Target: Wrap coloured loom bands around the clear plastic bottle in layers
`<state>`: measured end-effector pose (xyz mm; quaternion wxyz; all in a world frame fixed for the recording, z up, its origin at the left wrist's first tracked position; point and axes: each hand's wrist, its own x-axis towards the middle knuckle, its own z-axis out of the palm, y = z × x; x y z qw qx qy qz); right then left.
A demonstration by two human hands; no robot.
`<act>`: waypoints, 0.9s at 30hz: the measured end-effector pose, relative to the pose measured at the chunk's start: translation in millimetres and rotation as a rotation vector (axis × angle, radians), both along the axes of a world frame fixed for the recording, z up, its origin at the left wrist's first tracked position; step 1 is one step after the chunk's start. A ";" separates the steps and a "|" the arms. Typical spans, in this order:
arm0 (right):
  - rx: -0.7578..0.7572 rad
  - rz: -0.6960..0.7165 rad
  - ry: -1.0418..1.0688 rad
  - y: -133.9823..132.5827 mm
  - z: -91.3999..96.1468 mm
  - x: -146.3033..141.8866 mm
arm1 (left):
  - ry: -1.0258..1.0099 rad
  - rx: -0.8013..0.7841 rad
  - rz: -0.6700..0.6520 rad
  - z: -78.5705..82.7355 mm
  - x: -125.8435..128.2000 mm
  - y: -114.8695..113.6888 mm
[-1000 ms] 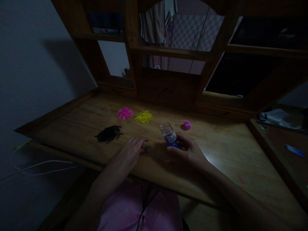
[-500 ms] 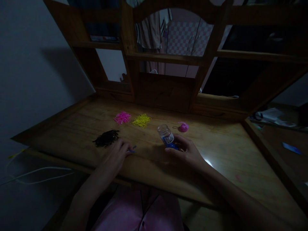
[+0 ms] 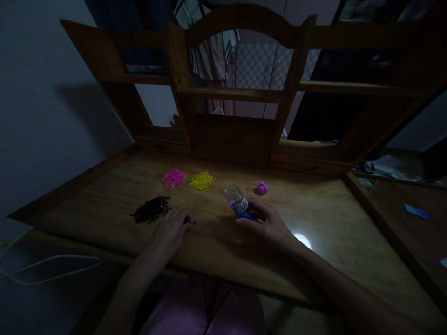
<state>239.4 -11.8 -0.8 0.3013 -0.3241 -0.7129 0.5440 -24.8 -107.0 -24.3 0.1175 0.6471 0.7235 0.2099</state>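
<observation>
My right hand [image 3: 267, 224] grips a small clear bottle [image 3: 238, 203] with blue contents, tilted to the left above the wooden desk [image 3: 331, 223]. My left hand [image 3: 172, 228] rests on the desk with its fingers pinched on a small blue piece [image 3: 193, 223]. A black pile of small bands [image 3: 151, 209] lies just left of that hand. A pink pile [image 3: 173, 178] and a yellow pile [image 3: 201, 181] lie farther back. The bottle's pink cap [image 3: 261, 188] sits behind the bottle.
A wooden hutch [image 3: 237, 88] with open shelves rises at the desk's back edge. A side table at the right holds papers [image 3: 386, 166] and a blue item [image 3: 415, 212]. White cables [image 3: 52, 272] lie on the floor at left. The light is dim.
My left hand has slid left across the desk with the small blue piece, closer to the black pile. The right hand holds the bottle as before. The camera has tilted up a little.
</observation>
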 end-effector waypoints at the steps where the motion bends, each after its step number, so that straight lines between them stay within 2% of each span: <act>1: 0.001 0.006 -0.003 -0.2 -0.5 0.1 | -0.007 -0.008 0.011 1.9 0.7 -0.2; 5: 0.066 0.012 -0.026 -1.4 -4.1 1.1 | -0.086 0.023 0.052 11.5 5.8 -1.2; 10: 0.332 0.064 -0.086 -4.5 -6.1 1.9 | -0.412 0.184 0.111 31.9 24.4 -8.2; 13: 0.408 0.107 -0.112 -7.0 -6.1 1.3 | -0.525 0.286 0.128 45.4 38.8 -16.2; 16: 0.449 0.132 -0.133 -8.6 -5.9 1.0 | -0.409 0.313 0.102 57.4 49.2 -22.7; 20: 0.491 0.166 -0.148 -9.0 -5.8 1.3 | -0.214 0.374 -0.019 67.1 54.1 -24.6; 27: 0.500 0.196 -0.158 -10.3 -5.9 1.7 | -0.146 0.426 -0.181 70.4 53.8 -28.9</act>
